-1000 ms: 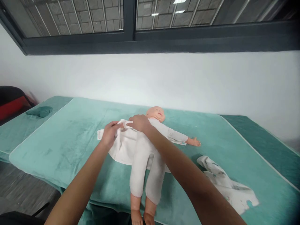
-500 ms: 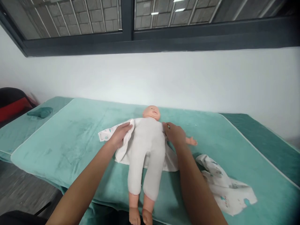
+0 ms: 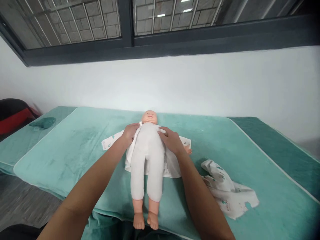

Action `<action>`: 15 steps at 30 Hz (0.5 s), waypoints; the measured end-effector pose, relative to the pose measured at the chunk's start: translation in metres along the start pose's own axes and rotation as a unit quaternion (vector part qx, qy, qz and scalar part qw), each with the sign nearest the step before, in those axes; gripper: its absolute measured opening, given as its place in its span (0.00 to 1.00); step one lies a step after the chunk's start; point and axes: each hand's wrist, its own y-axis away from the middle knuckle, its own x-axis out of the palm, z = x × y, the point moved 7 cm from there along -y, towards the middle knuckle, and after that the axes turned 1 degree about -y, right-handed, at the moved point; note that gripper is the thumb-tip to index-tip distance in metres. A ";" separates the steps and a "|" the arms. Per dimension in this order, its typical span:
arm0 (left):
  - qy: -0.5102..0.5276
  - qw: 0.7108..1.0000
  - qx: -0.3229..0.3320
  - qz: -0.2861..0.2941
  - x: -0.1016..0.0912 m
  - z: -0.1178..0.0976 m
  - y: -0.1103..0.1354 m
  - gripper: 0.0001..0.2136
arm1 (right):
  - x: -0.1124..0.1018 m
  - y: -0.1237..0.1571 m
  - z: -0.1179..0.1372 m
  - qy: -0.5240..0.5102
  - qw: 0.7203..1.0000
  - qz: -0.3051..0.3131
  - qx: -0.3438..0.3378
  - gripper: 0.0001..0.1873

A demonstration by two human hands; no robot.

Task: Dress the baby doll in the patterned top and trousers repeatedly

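Note:
A baby doll [image 3: 147, 156] in a white suit lies on its back on the teal bed [image 3: 80, 140], head toward the wall and bare feet at the front edge. Spread under it is an open white garment [image 3: 172, 166] with a small print, its sleeves out to both sides. My left hand [image 3: 130, 132] is at the doll's shoulder on the left, fingers closed on the garment's edge. My right hand [image 3: 171, 140] rests on the doll's chest and side on the right, fingers stretched out flat.
A crumpled printed white cloth [image 3: 228, 193] lies on the bed to the right of the doll. A small dark green cushion [image 3: 42, 122] sits far left, beside a red and black object [image 3: 12, 115]. The white wall runs behind the bed; a darker green bed [image 3: 287, 150] adjoins on the right.
My right hand left the doll's left shoulder, crossed to its right side, then came onto the chest. My left hand moved up to the shoulder. The doll now lies straighter.

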 end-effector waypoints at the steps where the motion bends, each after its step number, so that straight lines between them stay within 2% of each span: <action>1: -0.015 1.000 0.003 -0.001 0.000 -0.005 0.000 0.10 | 0.004 0.001 0.004 -0.023 1.000 0.002 -0.010 0.22; 6: -0.075 0.997 0.035 0.004 0.002 -0.041 0.007 0.05 | 0.031 0.001 0.018 -0.107 0.991 0.042 -0.073 0.22; 9: -0.130 0.989 0.045 0.050 0.012 -0.055 0.024 0.05 | 0.042 0.002 0.019 -0.114 0.986 0.064 -0.107 0.23; 12: -0.263 0.954 0.055 0.134 0.024 -0.059 0.049 0.14 | 0.045 0.001 0.015 -0.090 0.989 0.058 -0.104 0.23; 13: -0.310 0.936 0.073 0.147 0.025 -0.062 0.058 0.19 | 0.045 0.001 0.014 -0.080 0.990 0.053 -0.103 0.23; 15: -0.378 0.906 0.144 0.124 0.019 -0.073 0.074 0.24 | 0.044 0.001 0.015 -0.066 0.991 0.048 -0.108 0.23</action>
